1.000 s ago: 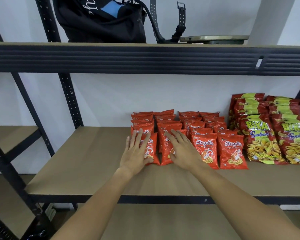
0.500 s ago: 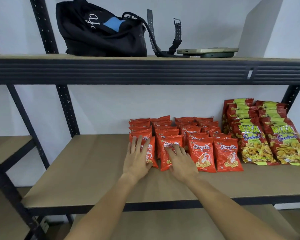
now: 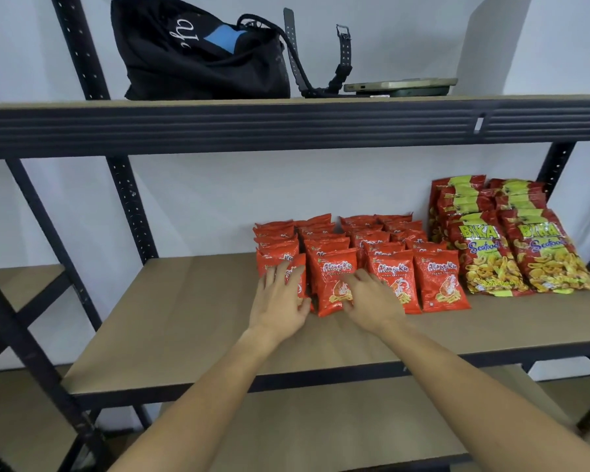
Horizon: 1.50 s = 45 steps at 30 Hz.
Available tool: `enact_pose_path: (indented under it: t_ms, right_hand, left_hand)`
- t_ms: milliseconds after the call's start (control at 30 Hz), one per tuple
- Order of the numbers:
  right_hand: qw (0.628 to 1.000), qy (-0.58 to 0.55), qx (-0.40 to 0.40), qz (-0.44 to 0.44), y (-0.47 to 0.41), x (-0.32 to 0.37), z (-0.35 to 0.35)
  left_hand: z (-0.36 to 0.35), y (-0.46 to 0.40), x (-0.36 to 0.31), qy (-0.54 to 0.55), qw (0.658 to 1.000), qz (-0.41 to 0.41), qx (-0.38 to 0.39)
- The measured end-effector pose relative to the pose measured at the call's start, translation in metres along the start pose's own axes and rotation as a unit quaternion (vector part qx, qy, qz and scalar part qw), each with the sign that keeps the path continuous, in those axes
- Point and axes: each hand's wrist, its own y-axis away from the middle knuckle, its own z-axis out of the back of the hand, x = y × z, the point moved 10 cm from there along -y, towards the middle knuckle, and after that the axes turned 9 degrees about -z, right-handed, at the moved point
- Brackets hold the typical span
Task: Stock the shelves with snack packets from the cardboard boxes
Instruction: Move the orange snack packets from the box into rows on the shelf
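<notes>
The right hand [image 3: 372,301] is shifted right off the second-row front packet [image 3: 334,284] — both hands, flat and open, are straightening rows; the left hand [image 3: 280,301] is kept on the leftmost packet [image 3: 298,277].

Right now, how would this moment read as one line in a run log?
stage: straightening front row | left hand: flat on leftmost orange packet | right hand: fingers on second front packet | middle shelf: orange rows beside Bika Seafood packets
</notes>
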Motion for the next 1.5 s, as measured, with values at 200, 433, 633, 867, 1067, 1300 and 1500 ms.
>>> enact_pose_path:
  t_ms: [200, 433, 633, 867, 1067, 1300, 1500]
  right_hand:
    - [1.0, -0.017, 0.006, -0.01, 0.029, -0.019, 0.013]
    - [0.999, -0.032, 0.016, -0.015, 0.074, -0.052, 0.024]
    - [0.998, -0.048, 0.028, -0.008, 0.128, -0.102, 0.027]
    - [0.996, -0.058, 0.06, -0.006, 0.212, -0.184, 0.004]
    - [0.99, -0.067, 0.12, -0.031, 0.278, -0.233, -0.047]
    - [0.978, -0.062, 0.187, -0.068, 0.317, -0.254, -0.108]
    - [0.954, -0.096, 0.244, -0.145, 0.354, -0.272, -0.19]
  left_hand:
    - [-0.002, 0.014, -0.032, 0.034, 0.999, -0.015, 0.028]
    - [-0.016, 0.043, -0.082, 0.044, 0.998, -0.026, 0.046]
    - [-0.034, 0.064, -0.15, 0.056, 0.997, -0.032, 0.053]
    - [-0.072, 0.12, -0.254, 0.105, 0.99, -0.047, 0.078]
    - [-0.117, 0.177, -0.292, 0.111, 0.985, -0.019, 0.134]
    - [-0.168, 0.223, -0.281, 0.085, 0.971, 0.01, 0.221]
    - [-0.24, 0.261, -0.269, 0.097, 0.947, -0.019, 0.307]
